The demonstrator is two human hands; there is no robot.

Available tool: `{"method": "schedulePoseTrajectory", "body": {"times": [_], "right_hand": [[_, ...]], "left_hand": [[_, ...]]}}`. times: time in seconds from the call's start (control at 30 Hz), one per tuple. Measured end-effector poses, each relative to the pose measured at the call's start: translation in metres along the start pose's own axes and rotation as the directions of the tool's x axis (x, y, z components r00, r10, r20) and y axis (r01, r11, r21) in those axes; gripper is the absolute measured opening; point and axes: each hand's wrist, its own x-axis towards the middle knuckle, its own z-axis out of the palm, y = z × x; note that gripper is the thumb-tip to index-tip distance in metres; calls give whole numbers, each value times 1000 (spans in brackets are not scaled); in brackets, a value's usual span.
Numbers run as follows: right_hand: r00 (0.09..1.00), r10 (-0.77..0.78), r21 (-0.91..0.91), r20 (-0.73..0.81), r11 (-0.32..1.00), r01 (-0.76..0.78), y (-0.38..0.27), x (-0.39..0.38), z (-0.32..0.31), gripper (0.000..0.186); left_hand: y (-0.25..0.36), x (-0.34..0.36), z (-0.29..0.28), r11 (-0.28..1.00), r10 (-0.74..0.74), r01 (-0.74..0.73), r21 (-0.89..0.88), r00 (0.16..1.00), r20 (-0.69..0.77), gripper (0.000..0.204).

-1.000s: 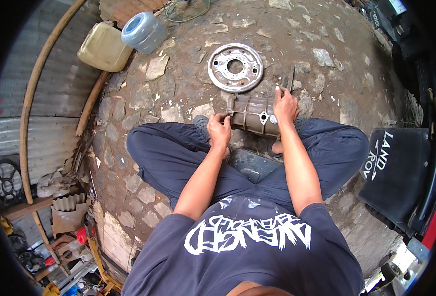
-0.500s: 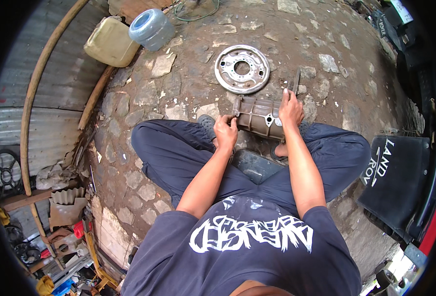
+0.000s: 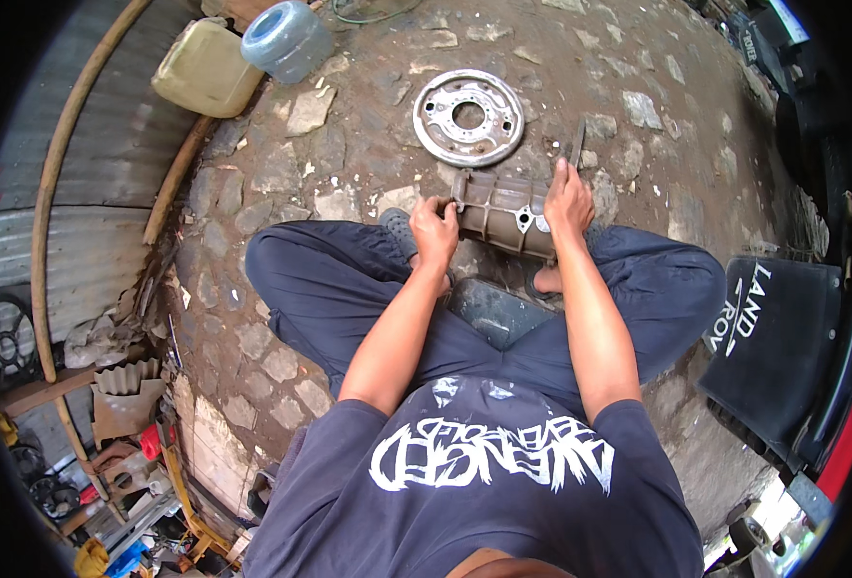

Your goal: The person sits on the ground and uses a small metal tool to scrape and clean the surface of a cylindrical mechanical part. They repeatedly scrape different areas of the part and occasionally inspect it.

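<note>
I sit on a stone-paved floor with a grimy metal housing (image 3: 503, 209) between my feet. My left hand (image 3: 435, 231) grips its left end. My right hand (image 3: 567, 197) rests on its right end, fingers closed around a thin dark tool (image 3: 576, 144) that points away from me. A round metal backing plate (image 3: 468, 118) with a centre hole and several small holes lies flat just beyond the housing.
A yellowish jerrycan (image 3: 204, 69) and a blue water bottle (image 3: 287, 40) lie at the upper left by a corrugated metal wall (image 3: 89, 202). A black mud flap (image 3: 777, 337) hangs at the right. Scrap parts and tools (image 3: 108, 453) pile at the lower left.
The view has shifted slightly. My left hand moved from the housing's near side to its left end. My right hand stays on the right end.
</note>
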Motion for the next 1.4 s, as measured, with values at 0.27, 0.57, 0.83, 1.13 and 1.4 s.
{"method": "schedulePoseTrajectory", "body": {"times": [0.27, 0.57, 0.83, 1.13, 1.4], "right_hand": [[996, 70, -52, 49, 996, -68, -9, -1, -9, 61], [999, 42, -51, 0, 998, -42, -9, -1, -8, 64], [999, 12, -45, -37, 999, -14, -7, -1, -6, 62], [999, -41, -49, 32, 998, 43, -5, 4, -6, 59], [999, -34, -48, -4, 998, 34, -3, 1, -5, 60]], "left_hand": [[-7, -20, -10, 1000, 8, -9, 11, 995, 102, 11], [-13, -9, -4, 996, 90, -91, 17, 993, 78, 12], [-1, -24, -4, 998, -50, 49, 29, 998, 34, 14], [5, -7, 2, 995, -50, 52, 80, 998, -27, 14], [6, -21, -8, 991, -34, 29, 127, 999, 34, 14]]}}
